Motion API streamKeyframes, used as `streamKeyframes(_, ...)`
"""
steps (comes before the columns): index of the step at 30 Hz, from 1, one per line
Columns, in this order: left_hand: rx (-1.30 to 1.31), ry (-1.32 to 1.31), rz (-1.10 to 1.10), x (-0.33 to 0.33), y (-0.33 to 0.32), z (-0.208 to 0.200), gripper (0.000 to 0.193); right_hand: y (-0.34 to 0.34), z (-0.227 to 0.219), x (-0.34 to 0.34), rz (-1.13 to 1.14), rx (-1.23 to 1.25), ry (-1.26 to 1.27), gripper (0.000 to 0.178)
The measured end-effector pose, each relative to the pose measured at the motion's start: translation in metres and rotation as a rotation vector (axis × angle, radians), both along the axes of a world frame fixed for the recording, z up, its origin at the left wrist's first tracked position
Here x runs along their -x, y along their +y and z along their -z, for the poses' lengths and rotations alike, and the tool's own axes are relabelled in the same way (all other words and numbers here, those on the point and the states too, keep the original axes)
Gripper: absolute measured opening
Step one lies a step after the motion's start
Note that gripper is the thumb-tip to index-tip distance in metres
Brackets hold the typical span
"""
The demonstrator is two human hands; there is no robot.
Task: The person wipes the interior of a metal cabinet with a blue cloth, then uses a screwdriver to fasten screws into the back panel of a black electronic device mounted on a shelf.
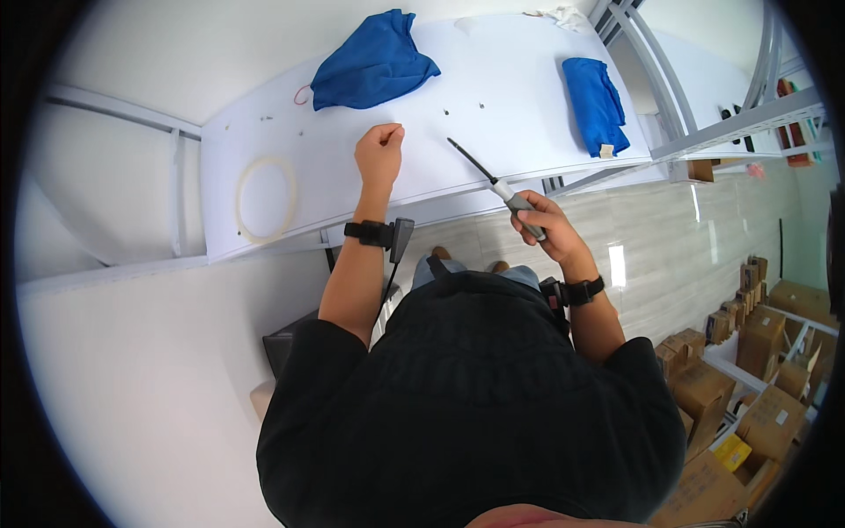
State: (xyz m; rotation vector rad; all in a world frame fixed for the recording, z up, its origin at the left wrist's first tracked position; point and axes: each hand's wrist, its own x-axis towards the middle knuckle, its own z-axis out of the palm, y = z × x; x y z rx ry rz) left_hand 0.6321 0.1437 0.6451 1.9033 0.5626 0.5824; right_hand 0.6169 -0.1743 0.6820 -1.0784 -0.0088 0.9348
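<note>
Right grip holds a screwdriver (grey-handled, dark-shafted)

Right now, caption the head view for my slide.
Right hand holding a screwdriver, left hand curled above a white table.

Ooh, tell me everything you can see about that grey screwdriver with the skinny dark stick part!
The grey-handled screwdriver with a thin, straight dark shaft is gripped by its handle in the person's bare right hand. The shaft looks like metal; the chunky handle looks like plastic or rubber, with a paler section where the shaft begins. It slants, its tip pointing away from the person and leftward, above the smooth white table. The tip's exact shape is too small to tell.
</note>
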Motion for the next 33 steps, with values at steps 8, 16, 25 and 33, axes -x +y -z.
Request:
streamKeyframes(8, -0.331, 0.244, 0.036, -0.022, 0.007, 0.011, 0.011, 0.016, 0.004, 0.013, 0.127, 0.054, -0.014, 0.027)
streamKeyframes(16, -0.396, 0.336, 0.010, -0.027, 0.000, 0.006, 0.014, 0.012, 0.005, 0.015, 0.142, 0.071, -0.005, 0.026)
streamKeyframes(25, -0.094, 0.117, -0.061, 0.005, 0.002, 0.006, 0.021, -0.005, -0.013, -0.013, -0.092, 0.060, -0.020, 0.025)
streamKeyframes(33, 0.783, -0.181, -0.396, 0.189, -0.058, 0.000, 0.030, 0.062, 0.021, 0.010, -0.683, 0.068, -0.034, 0.025)
